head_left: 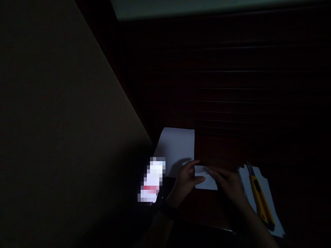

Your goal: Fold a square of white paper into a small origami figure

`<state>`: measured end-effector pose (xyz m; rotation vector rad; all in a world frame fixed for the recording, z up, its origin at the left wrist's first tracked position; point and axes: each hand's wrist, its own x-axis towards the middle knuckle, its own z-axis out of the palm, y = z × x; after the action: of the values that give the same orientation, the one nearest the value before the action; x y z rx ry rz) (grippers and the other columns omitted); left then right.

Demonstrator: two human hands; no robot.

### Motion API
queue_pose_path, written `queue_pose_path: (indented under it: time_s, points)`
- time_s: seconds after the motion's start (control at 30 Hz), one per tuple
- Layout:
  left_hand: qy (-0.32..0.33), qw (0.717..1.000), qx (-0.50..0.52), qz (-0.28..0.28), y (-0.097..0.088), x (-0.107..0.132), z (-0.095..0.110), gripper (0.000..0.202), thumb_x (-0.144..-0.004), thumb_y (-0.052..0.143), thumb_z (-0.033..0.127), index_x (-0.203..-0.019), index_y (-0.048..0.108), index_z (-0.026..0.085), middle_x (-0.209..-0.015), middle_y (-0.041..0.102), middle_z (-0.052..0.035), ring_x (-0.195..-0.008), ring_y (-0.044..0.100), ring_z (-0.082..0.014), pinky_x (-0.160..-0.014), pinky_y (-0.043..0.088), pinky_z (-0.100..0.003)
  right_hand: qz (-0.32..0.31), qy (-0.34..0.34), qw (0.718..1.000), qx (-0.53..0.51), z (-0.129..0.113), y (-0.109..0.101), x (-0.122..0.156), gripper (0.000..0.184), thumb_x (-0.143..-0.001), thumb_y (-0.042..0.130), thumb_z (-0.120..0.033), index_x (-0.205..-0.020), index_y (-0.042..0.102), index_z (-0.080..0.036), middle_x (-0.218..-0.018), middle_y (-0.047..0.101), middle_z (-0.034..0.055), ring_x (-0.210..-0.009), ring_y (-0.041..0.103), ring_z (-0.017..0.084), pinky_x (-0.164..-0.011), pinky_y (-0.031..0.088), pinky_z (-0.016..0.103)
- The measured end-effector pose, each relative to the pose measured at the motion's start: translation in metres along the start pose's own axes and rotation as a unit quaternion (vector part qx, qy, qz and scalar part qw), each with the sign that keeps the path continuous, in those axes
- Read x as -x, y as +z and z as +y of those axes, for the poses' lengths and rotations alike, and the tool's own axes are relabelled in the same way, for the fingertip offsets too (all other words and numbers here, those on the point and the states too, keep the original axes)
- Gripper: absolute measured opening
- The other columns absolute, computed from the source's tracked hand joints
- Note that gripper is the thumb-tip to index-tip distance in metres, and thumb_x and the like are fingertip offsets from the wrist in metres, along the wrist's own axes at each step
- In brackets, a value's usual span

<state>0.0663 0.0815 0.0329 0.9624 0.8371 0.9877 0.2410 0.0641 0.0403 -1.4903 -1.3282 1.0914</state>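
A small piece of white paper (206, 184), with a fold or flap across its upper part, is held low over the dark wooden surface. My left hand (186, 179) grips its left side, thumb on top and fingers behind. On the right side, my right hand (229, 182) pinches the upper edge of the paper near the fold. A dark band circles my left wrist. Behind my left hand lies a larger white sheet (179, 146), with the hand's shadow falling on it.
At the right, a yellow utility knife (260, 198) rests on a stack of white paper pieces (274, 210). A lit, blurred screen (152, 181) stands left of my hands. A pale wall (64, 103) rises at the left, and dark wooden panelling (227, 69) at the back. The scene is dim.
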Motion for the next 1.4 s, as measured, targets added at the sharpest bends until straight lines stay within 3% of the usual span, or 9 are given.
queue_pose_path:
  time_s: [0.2, 0.33, 0.4, 0.5, 0.63, 0.9, 1.1, 1.23, 1.4]
  points:
    - [-0.035, 0.998, -0.034, -0.027, 0.001, 0.002, 0.002, 0.042, -0.066, 0.072, 0.023, -0.105, 0.060, 0.015, -0.089, 0.068, -0.0084, -0.079, 0.064, -0.0213, -0.068, 0.048, -0.028, 0.077, -0.004, 0.995, 0.057, 0.007, -0.003, -0.001, 0.030, -0.081, 0.054, -0.043, -0.086, 0.070, -0.018, -0.077, 0.070, 0.0040, -0.072, 0.062, 0.021, -0.061, 0.046, 0.027]
    - [-0.044, 0.996, -0.075, -0.001, 0.003, 0.000, -0.005, 0.028, -0.069, 0.068, 0.034, -0.088, 0.067, 0.013, -0.079, 0.068, -0.0077, -0.072, 0.063, -0.0203, -0.062, 0.047, -0.026, 0.088, -0.001, 0.992, 0.095, 0.006, -0.004, -0.001, 0.037, -0.083, 0.049, -0.047, -0.077, 0.068, -0.015, -0.064, 0.064, 0.0025, -0.061, 0.058, 0.018, -0.051, 0.041, 0.024]
    - [-0.024, 0.994, -0.100, 0.025, 0.002, -0.002, -0.009, 0.026, -0.070, 0.066, 0.037, -0.078, 0.068, 0.013, -0.075, 0.067, -0.0066, -0.070, 0.062, -0.0192, -0.060, 0.046, -0.025, 0.070, -0.013, 0.994, 0.088, 0.002, -0.004, -0.001, 0.038, -0.085, 0.045, -0.046, -0.079, 0.067, -0.015, -0.067, 0.064, 0.0032, -0.065, 0.059, 0.019, -0.054, 0.043, 0.025]
    - [0.020, 0.987, -0.135, 0.090, 0.000, -0.005, -0.010, 0.027, -0.072, 0.064, 0.040, -0.068, 0.066, 0.012, -0.068, 0.065, -0.0048, -0.066, 0.060, -0.0171, -0.057, 0.044, -0.023, 0.059, -0.036, 0.997, 0.034, -0.004, 0.000, 0.000, 0.033, -0.083, 0.050, -0.045, -0.099, 0.062, -0.019, -0.093, 0.067, 0.0068, -0.085, 0.061, 0.023, -0.070, 0.048, 0.029]
    - [0.041, 0.977, -0.131, 0.161, -0.006, -0.007, -0.008, 0.029, -0.075, 0.060, 0.041, -0.076, 0.066, 0.013, -0.072, 0.065, -0.0059, -0.068, 0.061, -0.0183, -0.055, 0.046, -0.024, 0.008, -0.042, 0.998, -0.050, -0.005, 0.008, 0.002, 0.046, -0.072, 0.066, -0.040, -0.112, 0.052, -0.023, -0.110, 0.062, 0.0083, -0.100, 0.058, 0.025, -0.080, 0.049, 0.035]
    - [0.020, 0.985, -0.067, 0.156, -0.006, -0.003, 0.000, 0.030, -0.074, 0.061, 0.042, -0.081, 0.065, 0.013, -0.076, 0.066, -0.0062, -0.069, 0.063, -0.0189, -0.057, 0.050, -0.026, -0.122, -0.025, 0.992, 0.002, 0.007, 0.003, 0.003, 0.047, -0.071, 0.066, -0.026, -0.117, 0.055, -0.026, -0.116, 0.061, 0.0032, -0.106, 0.055, 0.024, -0.091, 0.042, 0.038]
    - [0.024, 0.987, -0.070, 0.144, -0.004, -0.003, 0.003, 0.028, -0.073, 0.063, 0.039, -0.080, 0.066, 0.013, -0.080, 0.067, -0.0075, -0.072, 0.063, -0.0193, -0.059, 0.050, -0.026, -0.123, -0.013, 0.992, -0.001, 0.005, 0.002, 0.002, 0.031, -0.071, 0.065, -0.023, -0.102, 0.062, -0.023, -0.101, 0.066, 0.0024, -0.094, 0.060, 0.022, -0.083, 0.046, 0.033]
    - [0.038, 0.981, -0.088, 0.169, -0.005, -0.004, 0.002, 0.029, -0.072, 0.064, 0.041, -0.078, 0.067, 0.012, -0.075, 0.067, -0.0070, -0.070, 0.062, -0.0197, -0.056, 0.049, -0.025, -0.126, -0.040, 0.991, 0.005, 0.004, 0.001, 0.002, 0.011, -0.071, 0.064, -0.021, -0.082, 0.065, -0.021, -0.088, 0.067, 0.0020, -0.086, 0.061, 0.020, -0.080, 0.045, 0.032]
    - [0.037, 0.975, -0.066, 0.211, -0.009, -0.005, -0.001, 0.031, -0.073, 0.062, 0.042, -0.081, 0.064, 0.012, -0.079, 0.066, -0.0076, -0.071, 0.063, -0.0197, -0.057, 0.049, -0.026, -0.131, -0.061, 0.989, -0.029, 0.007, -0.002, 0.002, 0.002, -0.068, 0.066, -0.019, -0.068, 0.068, -0.020, -0.103, 0.063, 0.0054, -0.093, 0.059, 0.023, -0.081, 0.044, 0.034]
